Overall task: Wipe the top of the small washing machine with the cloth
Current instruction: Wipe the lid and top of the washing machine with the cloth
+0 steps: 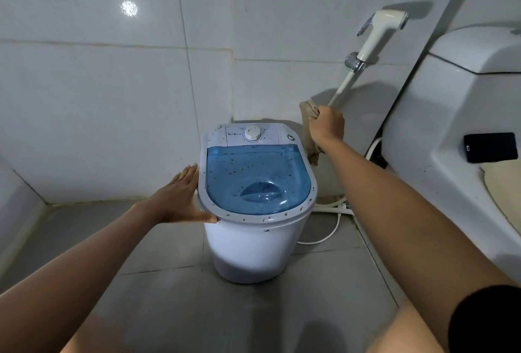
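The cloth [310, 124], a crumpled tan rag, was held bunched in the curled fingers of the right hand [327, 124], its loose end hanging below the fist. It was raised clear of the washer [255, 200], which stood below and to the left of that grip, on the floor between a tiled corner and a toilet [456, 116]. The washer's top, a blue lid [256, 175] inside a white rim [293, 213], was seen speckled with small brown flecks, as was the dial panel [252, 134] at its back edge. The left hand [180, 197] was laid flat and spread against the rim's left side, thumb at the front edge, apparently to steady the machine. No wiping appeared to have been done; the step in hand was judged to be the bringing of the cloth to the lid. The next move was thought to call for the cloth being lowered leftward onto the top and drawn across it, panel and rim included, while the body was braced. Just behind the cloth hand, a spray hose [352, 79] was mounted on the wall. A black phone [490, 147] was left on the toilet.
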